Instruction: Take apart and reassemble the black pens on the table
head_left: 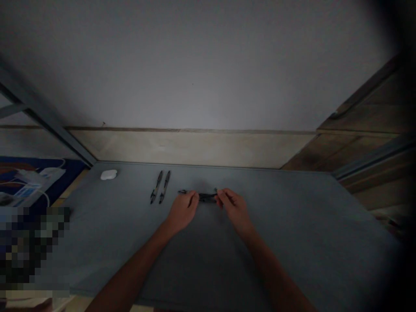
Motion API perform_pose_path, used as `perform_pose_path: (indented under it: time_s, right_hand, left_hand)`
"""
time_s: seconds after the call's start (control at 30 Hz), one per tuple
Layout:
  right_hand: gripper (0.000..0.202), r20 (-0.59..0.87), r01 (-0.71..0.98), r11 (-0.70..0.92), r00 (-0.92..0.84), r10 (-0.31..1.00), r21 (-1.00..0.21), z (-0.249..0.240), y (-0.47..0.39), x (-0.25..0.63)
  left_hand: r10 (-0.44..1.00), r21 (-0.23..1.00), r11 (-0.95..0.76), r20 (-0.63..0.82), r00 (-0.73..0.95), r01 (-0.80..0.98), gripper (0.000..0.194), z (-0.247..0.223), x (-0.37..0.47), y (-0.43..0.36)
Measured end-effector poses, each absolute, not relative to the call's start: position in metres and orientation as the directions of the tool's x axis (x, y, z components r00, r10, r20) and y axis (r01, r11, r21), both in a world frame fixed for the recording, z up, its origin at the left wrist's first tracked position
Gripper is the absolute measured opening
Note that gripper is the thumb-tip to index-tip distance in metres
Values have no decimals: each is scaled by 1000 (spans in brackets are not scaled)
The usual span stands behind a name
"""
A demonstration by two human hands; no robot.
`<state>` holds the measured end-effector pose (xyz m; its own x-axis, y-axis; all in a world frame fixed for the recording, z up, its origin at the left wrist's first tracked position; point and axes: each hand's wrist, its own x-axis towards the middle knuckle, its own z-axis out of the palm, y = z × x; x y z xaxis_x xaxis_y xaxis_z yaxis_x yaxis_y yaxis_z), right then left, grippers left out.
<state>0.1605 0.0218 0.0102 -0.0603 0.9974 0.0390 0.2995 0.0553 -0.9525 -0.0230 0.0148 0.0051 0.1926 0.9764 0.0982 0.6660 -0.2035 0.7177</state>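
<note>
My left hand [183,211] is closed round a dark pen [207,197], with one end of it poking out to the left past the fingers. On the other side, my right hand [234,209] pinches the pen's right end between thumb and fingers. The stretch between the hands looks like more than one dark strip; whether that is one pen or two, I cannot tell. To the left of my left hand, a black pen [156,187] and another pen [164,187] lie side by side on the grey table [130,234], slanting slightly.
A small white rounded case [108,174] sits at the table's back left. Grey metal posts [76,145] rise at the left corner, with a pale wall [201,65] behind. Cables and packets [35,177] lie on a blue surface beyond the left edge.
</note>
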Motion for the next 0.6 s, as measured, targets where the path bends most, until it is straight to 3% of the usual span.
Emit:
perform_pose_path:
  time_s: [0.2,0.4,0.6]
  right_hand:
    - [35,80,334,131,-162,984,-933,7,18,159]
    - [38,72,303,169,-306,949,-938,6,11,149]
    - [49,64,355,185,-326,943,-916,6,6,146]
  left_hand:
    - [916,464,-385,83,393,798,41,8,-16,4]
    - [888,434,-438,73,453,787,32,6,-16,2]
    - [865,378,-490,100,492,785,45,3,-21,7]
